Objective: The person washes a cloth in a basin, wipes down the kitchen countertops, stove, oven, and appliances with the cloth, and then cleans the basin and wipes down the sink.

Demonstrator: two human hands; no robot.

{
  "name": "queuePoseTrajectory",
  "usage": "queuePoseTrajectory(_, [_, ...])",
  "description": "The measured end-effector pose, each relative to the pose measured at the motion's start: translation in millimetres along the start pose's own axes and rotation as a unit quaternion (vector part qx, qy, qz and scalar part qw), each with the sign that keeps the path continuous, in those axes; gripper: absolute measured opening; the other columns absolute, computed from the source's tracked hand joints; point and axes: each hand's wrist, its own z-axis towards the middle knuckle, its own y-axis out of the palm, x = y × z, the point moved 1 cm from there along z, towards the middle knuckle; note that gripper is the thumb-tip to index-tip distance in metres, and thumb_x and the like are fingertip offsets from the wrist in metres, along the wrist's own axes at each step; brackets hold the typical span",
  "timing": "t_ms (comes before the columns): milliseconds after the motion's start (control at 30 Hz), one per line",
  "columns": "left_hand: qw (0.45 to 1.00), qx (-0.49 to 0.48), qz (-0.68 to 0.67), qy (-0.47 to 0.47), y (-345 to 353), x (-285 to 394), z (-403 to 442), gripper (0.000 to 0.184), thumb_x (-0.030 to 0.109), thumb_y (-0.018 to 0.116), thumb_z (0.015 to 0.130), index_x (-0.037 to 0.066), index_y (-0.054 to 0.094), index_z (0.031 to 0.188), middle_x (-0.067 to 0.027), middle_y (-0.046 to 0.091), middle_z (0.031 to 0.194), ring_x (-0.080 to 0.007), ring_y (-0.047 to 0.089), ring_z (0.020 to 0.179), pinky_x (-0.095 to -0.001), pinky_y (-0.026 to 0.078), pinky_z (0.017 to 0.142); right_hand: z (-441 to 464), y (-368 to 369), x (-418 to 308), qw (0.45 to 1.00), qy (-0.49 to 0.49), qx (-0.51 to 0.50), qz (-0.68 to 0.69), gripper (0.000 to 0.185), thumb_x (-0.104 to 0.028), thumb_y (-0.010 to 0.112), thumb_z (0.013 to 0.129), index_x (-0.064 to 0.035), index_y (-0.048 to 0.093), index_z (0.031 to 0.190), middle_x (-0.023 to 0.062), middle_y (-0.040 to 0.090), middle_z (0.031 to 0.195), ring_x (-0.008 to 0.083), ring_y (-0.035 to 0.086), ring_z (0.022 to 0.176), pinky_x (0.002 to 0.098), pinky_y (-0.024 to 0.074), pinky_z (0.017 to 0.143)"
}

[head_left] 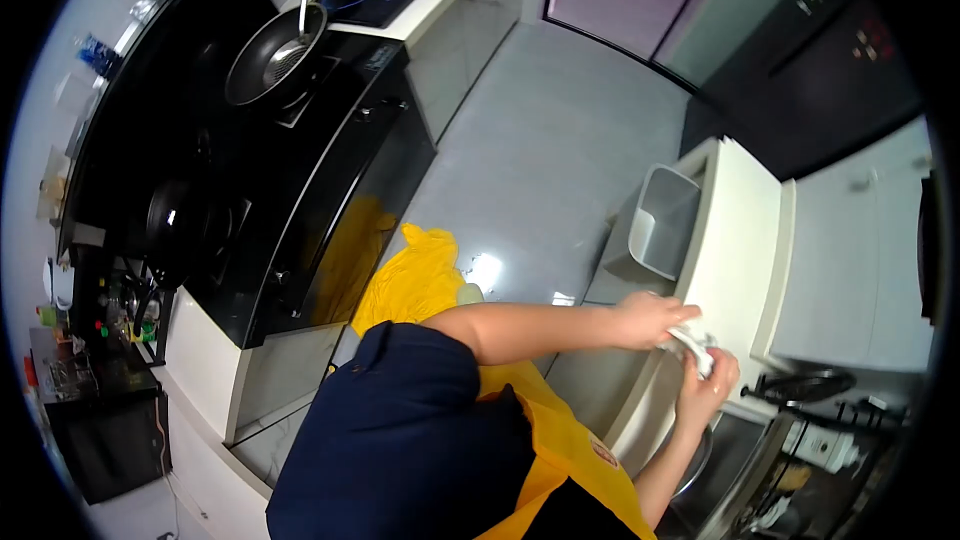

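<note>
My left hand (pixel 648 320) reaches across from a dark blue sleeve, its fingers closed on a crumpled white cloth or paper (pixel 690 340). Just below it, my right hand (pixel 708 387) grips the lower part of the same white piece with bent fingers. Both hands are close together over the edge of the white counter (pixel 740 240). A grey bin (pixel 655 225) hangs beside that counter, a little above my left hand in the view. Whether the white piece is cloth or paper, I cannot tell.
Below my right hand lies a sink (pixel 695 465), with a dish rack (pixel 820 445) beside it. Opposite stands a black stove (pixel 300 180) with a frying pan (pixel 277 55) on it. Yellow fabric (pixel 415 275) spreads below me over the grey floor (pixel 540 130).
</note>
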Motion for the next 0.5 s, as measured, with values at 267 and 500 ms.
queuePoseTrajectory(267, [0.981,0.167,0.094,-0.030,-169.8,-141.6,-114.4,0.038,0.018,0.072,0.076,0.008,0.066,0.112,-0.0137,0.063,0.108,-0.0331,0.063,0.099,-0.0412,0.051,0.082,112.5,136.9,-214.7,0.906,-0.279,-0.199,0.249,0.027,0.009,0.065,0.070,-0.0025,0.054,0.092,0.0148,0.061,0.102,0.0360,0.062,0.094,0.0408,0.0516,0.078])
queuePoseTrajectory(500, [0.908,0.136,-0.156,-0.363,-272.6,-151.2,-210.0,0.026,0.012,0.071,0.080,0.005,0.065,0.103,-0.0129,0.065,0.105,-0.0251,0.064,0.098,-0.0330,0.050,0.085,169.2,197.9,-317.8,0.845,-0.364,-0.366,0.138,0.026,-0.018,0.080,0.074,-0.0050,0.061,0.086,0.0107,0.063,0.096,0.0342,0.062,0.085,0.0406,0.0522,0.070])
